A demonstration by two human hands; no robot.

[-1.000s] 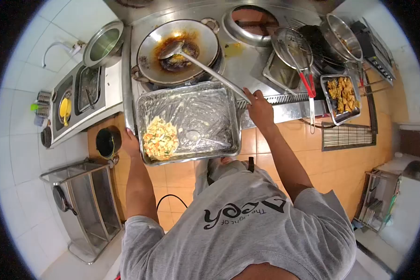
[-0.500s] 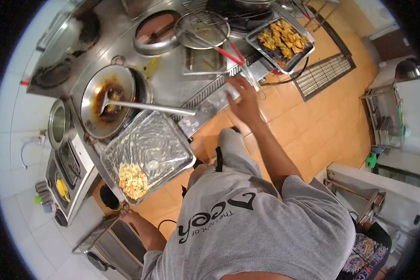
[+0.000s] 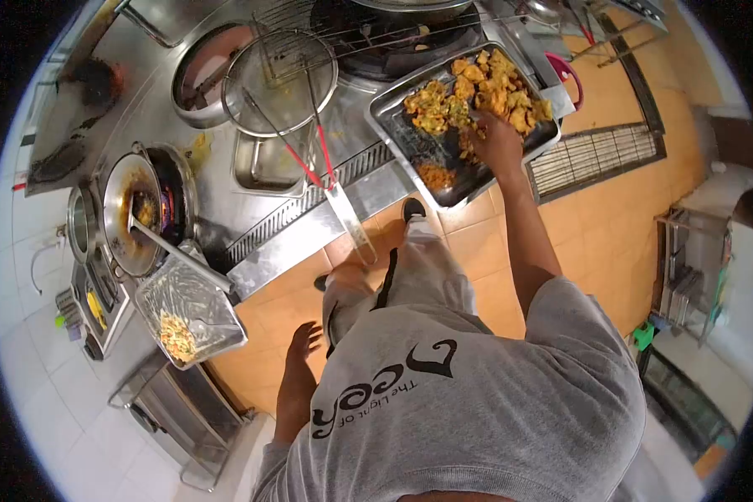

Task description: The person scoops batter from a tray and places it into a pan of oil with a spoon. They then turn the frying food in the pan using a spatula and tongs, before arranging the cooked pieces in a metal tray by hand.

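Observation:
My right hand reaches into a metal tray of golden-brown fritters. Its fingers are bent together around a fritter at the near side of the pile; my own hand partly hides that piece. Orange crumbs lie at the tray's near corner. My left hand hangs low beside my leg, fingers apart and holding nothing. Nearest to it is a second metal tray, with a heap of chopped mix at its near end.
A wok with dark oil and a long-handled ladle sits over a lit burner at the left. A round wire strainer and red-handled tongs rest over a small metal pan. A floor grate lies at the right.
My view and body have shifted right along the counter. My right hand has moved from near the tongs into the fritter tray. My left hand has come away from beside the other tray.

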